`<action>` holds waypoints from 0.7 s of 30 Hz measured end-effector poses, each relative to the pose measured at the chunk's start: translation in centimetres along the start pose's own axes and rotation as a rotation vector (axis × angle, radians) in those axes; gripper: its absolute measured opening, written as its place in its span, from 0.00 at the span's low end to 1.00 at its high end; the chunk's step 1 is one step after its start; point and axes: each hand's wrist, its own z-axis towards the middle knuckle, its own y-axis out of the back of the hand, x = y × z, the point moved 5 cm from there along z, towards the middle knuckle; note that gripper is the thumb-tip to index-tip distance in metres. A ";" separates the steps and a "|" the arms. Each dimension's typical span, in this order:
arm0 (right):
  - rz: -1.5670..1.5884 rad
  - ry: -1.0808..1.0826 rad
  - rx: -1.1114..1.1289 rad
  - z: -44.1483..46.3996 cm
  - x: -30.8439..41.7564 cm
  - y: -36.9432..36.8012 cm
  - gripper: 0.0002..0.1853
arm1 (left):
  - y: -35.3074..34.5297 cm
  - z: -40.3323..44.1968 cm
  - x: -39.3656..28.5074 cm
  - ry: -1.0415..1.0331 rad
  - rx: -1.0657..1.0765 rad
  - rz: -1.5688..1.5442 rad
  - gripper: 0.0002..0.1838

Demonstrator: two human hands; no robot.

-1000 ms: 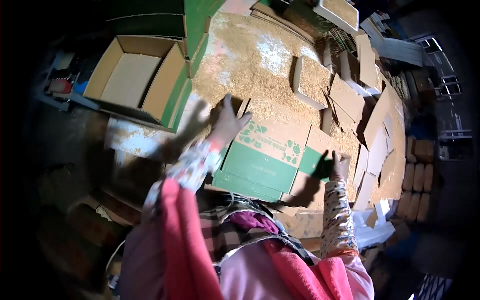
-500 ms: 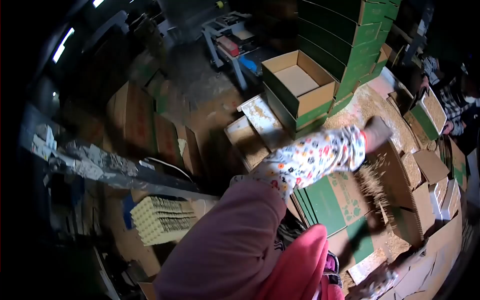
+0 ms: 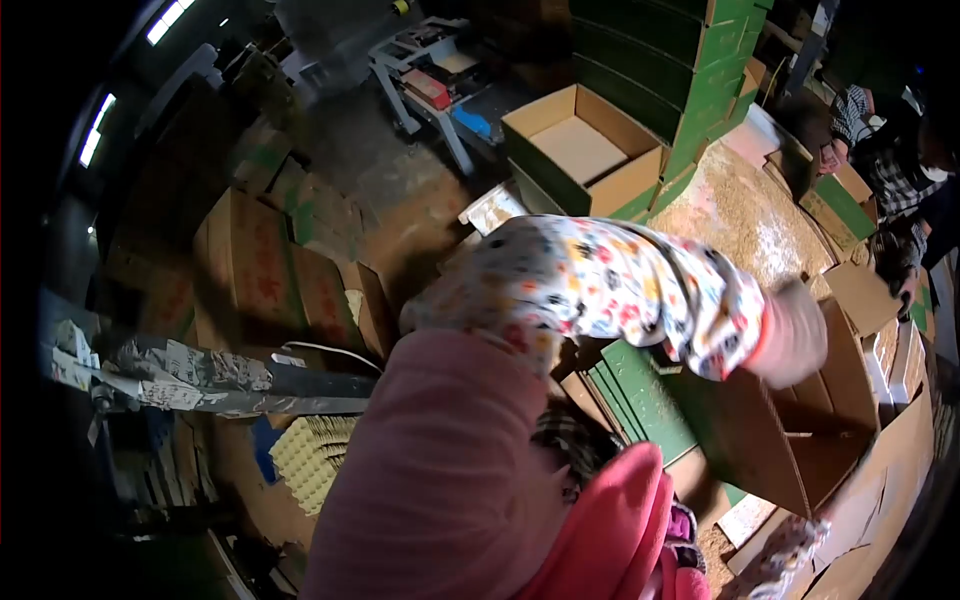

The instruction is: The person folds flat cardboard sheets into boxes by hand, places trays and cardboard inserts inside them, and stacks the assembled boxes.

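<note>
My left hand, below a floral sleeve with a pink cuff, is smeared by motion at the upper edge of an open cardboard box. The box is green outside and brown inside, and lies tilted with its opening toward the right. Its fingers cannot be made out. Near the box's lower corner, my right sleeve reaches in from the bottom; that hand's fingers are hidden. Folded green cardboard pieces lie beside the box, under my left forearm. Loose tan shavings cover the surface beyond the arm.
An open carton stands beside a tall stack of green boxes. A co-worker handles another box at the upper right. A metal post and yellow egg trays are at the left. A metal-framed stand is farther back.
The box has swung up and turned, now showing its green side and brown inside. Shavings that were spilling beside it no longer show. My left hand has moved down and right.
</note>
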 end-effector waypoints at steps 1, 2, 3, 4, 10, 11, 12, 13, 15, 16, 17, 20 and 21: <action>-0.058 0.064 0.026 1.0 0.4 -2.8 0.27 | -1.4 0.6 -1.2 -0.042 0.047 -0.146 0.27; -0.164 0.107 0.014 1.4 0.6 -5.5 0.29 | -2.7 1.4 -2.0 -0.081 0.097 -0.285 0.30; -0.270 0.150 -0.004 1.7 1.1 -8.6 0.31 | -6.5 1.7 -2.2 -0.070 0.336 -0.620 0.35; -0.550 0.145 -0.053 1.7 1.2 -9.5 0.34 | -8.5 0.8 -2.6 -0.055 0.575 -0.948 0.41; -0.555 -0.277 0.385 5.2 -1.1 -4.3 0.27 | -6.9 -2.9 2.4 0.473 -0.496 -0.494 0.63; -0.407 -0.417 0.448 4.8 1.8 -5.2 0.23 | -9.7 -2.8 4.0 0.572 -0.269 -0.682 0.64; -0.420 -0.433 0.350 4.7 5.3 -5.4 0.23 | -15.6 -0.9 4.2 0.440 -0.405 -1.240 0.65; -0.375 -0.454 0.357 4.5 8.7 -6.8 0.26 | -13.9 -1.5 3.5 0.564 -0.360 -1.054 0.65; -0.707 0.093 0.328 1.4 11.0 -10.3 0.33 | -11.6 -2.5 3.0 0.686 -0.429 -0.850 0.64; -0.992 0.375 0.431 -1.9 8.8 -12.0 0.37 | -11.8 -3.0 3.1 0.708 -0.562 -0.843 0.64; -1.251 0.703 0.451 -5.5 6.4 -13.5 0.41 | -11.9 -3.3 3.3 0.723 -0.697 -0.832 0.63; -1.373 0.589 0.589 -9.8 5.0 -12.2 0.43 | -15.2 -3.1 3.3 0.870 -0.117 -0.933 0.54; -0.659 0.363 0.285 -9.9 3.3 -11.1 0.40 | -14.1 -3.1 3.3 0.698 -0.063 -1.216 0.49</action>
